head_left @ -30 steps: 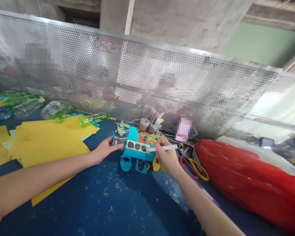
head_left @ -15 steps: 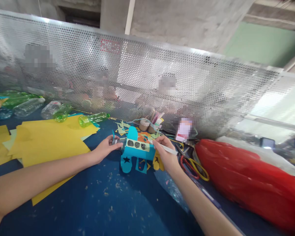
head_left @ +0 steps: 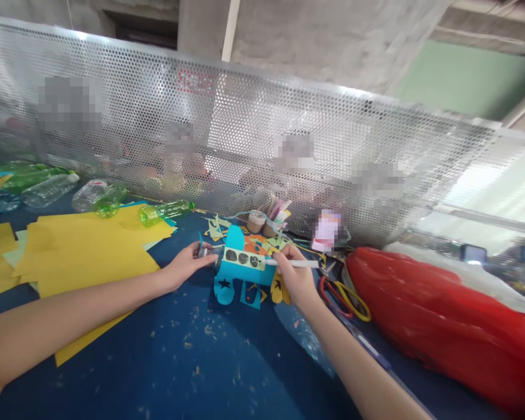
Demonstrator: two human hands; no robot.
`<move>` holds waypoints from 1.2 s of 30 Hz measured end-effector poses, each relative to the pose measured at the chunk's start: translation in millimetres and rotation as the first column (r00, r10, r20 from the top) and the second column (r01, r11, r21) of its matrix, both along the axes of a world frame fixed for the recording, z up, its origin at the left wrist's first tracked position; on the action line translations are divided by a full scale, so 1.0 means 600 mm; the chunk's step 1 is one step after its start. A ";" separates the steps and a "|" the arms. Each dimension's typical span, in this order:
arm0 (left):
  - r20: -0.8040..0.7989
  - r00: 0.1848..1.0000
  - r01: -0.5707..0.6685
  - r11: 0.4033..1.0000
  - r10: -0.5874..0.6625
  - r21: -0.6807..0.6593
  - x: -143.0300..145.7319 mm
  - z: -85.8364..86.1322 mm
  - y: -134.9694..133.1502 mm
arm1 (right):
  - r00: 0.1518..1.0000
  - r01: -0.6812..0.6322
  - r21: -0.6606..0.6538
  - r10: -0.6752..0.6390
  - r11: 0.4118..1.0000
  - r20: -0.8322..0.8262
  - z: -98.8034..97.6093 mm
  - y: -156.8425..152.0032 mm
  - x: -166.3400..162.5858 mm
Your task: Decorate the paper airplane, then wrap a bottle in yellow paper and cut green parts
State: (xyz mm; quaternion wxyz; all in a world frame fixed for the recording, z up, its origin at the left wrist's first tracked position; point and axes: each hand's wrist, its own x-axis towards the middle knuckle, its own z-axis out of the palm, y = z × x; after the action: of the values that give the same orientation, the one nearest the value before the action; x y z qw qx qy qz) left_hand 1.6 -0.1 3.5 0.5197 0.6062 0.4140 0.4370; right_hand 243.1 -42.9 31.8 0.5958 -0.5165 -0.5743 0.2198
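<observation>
A blue paper craft plane [head_left: 241,269] with a pale strip of dark round windows and a black star on its wing sits on the dark blue table [head_left: 192,356]. My left hand [head_left: 187,264] grips the plane's front end, at its left. My right hand [head_left: 294,273] holds a white pen [head_left: 294,263] level, its tip touching the right end of the window strip.
Yellow paper sheets [head_left: 79,251] lie to the left, with several empty plastic bottles [head_left: 100,198] behind them. A red plastic bag [head_left: 437,321] fills the right side. Scissors with yellow and red handles [head_left: 345,294], paper scraps and tape rolls [head_left: 257,221] lie near a perforated metal screen [head_left: 262,134].
The pen swung from level to tilted and back to level, its tip staying on the window strip. My left hand stayed on the plane's front.
</observation>
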 end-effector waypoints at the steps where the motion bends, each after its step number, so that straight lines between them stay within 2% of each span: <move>1: 0.000 1.000 0.001 1.000 -0.001 -0.001 0.000 0.000 0.000 | 1.000 -0.001 -0.003 0.001 1.000 -0.004 0.000 0.000 0.000; 22: 0.010 1.000 0.025 0.999 -0.026 0.027 -0.002 -0.013 0.010 | 0.991 -0.007 -0.009 0.005 1.000 -0.134 -0.004 -0.005 -0.007; 36: 0.002 1.000 0.012 1.000 -0.012 0.026 -0.002 -0.012 0.008 | 0.993 0.002 -0.003 -0.002 1.000 -0.117 -0.002 -0.009 -0.013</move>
State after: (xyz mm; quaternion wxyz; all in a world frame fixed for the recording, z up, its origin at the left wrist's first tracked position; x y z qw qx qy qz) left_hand 0.5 4.9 -3.9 0.5148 0.6149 0.4042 0.4398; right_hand 235.4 -48.5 30.4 0.6280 -0.5041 -0.5376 0.2499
